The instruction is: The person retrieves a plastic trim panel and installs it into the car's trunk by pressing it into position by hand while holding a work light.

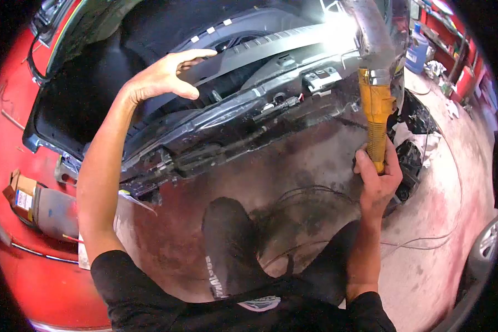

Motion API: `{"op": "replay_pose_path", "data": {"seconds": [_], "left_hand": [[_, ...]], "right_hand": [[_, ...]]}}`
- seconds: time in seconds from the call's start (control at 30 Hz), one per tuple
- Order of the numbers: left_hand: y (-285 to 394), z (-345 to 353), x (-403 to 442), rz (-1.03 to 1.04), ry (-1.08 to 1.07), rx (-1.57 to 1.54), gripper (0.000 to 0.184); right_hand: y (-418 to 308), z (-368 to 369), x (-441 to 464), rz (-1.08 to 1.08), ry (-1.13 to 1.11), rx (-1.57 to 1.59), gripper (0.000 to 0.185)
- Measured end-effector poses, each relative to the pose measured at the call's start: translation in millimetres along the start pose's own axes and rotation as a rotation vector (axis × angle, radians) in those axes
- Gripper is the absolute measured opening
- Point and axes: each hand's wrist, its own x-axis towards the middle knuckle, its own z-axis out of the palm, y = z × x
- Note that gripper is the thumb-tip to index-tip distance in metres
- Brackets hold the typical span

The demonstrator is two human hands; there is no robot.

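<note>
My right hand (377, 174) is wrapped round the lower end of a yellow tool (376, 105), which stands upright near the car's right rear corner. Beside its upper end a very bright light (337, 33) glares, hiding what lies there. My left hand (163, 77) is raised over the open trunk, thumb and fingers apart, with nothing between them. Just right of it, a long dark trim strip (249, 54) runs along the trunk opening; whether the fingertips touch it I cannot tell. Below the strip lies the bare rear body panel (205, 124) with its latch area (321, 80).
A box (23, 199) stands at the left by red bodywork. Cables (426, 240) trail over the stained floor (426, 205). A blue jug (416, 52) is at the upper right, black parts (406, 166) lie beside my right hand, and a wheel (488, 240) shows at the right edge.
</note>
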Motion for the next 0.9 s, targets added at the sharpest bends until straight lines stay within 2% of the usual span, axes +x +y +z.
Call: {"op": "replay_pose_path", "data": {"seconds": [0.1, 0.27, 0.47, 0.63, 0.9], "left_hand": [[-0.3, -1.3, 0.1, -0.032, 0.004, -0.036, 0.092], [-1.0, -7.0, 4.7, -0.137, -0.031, -0.111, 0.095], [-10.3, -3.4, 3.2, -0.188, -0.019, -0.168, 0.106], [-9.2, 4.6, 2.5, -0.174, 0.02, -0.182, 0.11], [-3.6, 10.4, 0.0, -0.164, 0.018, -0.192, 0.105]], "right_hand": [[-9.6, -0.2, 2.3, 0.039, -0.01, -0.013, 0.05], [-23.2, -5.4, 7.5, -0.057, -0.04, -0.027, 0.053], [-21.5, -12.1, 4.0, -0.015, -0.036, 0.068, 0.052], [-9.7, -15.4, 0.1, 0.01, -0.044, 0.121, 0.053], [-2.4, -15.4, 1.3, -0.001, -0.001, 0.067, 0.055]]}}
